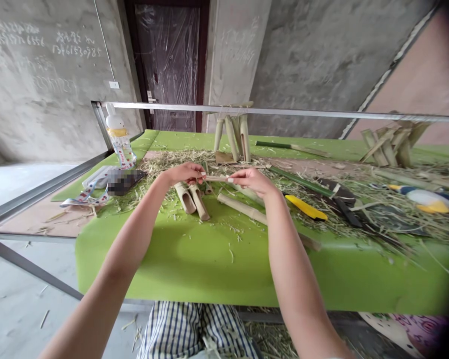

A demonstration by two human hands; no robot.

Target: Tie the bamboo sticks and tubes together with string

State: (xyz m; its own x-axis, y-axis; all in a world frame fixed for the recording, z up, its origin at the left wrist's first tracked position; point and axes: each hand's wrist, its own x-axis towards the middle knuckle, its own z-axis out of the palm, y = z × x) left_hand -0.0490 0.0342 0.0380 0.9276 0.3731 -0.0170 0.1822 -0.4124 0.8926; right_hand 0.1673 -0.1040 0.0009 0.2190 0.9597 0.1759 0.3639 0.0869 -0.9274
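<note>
Between my two hands a thin bamboo strip [216, 178] stretches roughly level above the table. Its left end is pinched by my left hand [187, 173], its right end by my right hand [251, 180]. Just below my left hand lie cut bamboo tubes [187, 199] with slanted, hollow ends facing me. A longer bamboo stick [243, 207] rests on the green cover under my right hand, partly hidden by the forearm. To the right of that wrist is a yellow-handled tool [306, 207]; its working end is hard to make out.
The green-covered table [194, 269] is strewn with bamboo shavings [175, 158]. Bamboo tubes [234, 137] hang from a crosspiece at the back. A bottle [121, 139] stands at left beside a phone-like dark object [125, 182]. A dark blade [347, 213] and a green bamboo stalk [303, 182] lie right.
</note>
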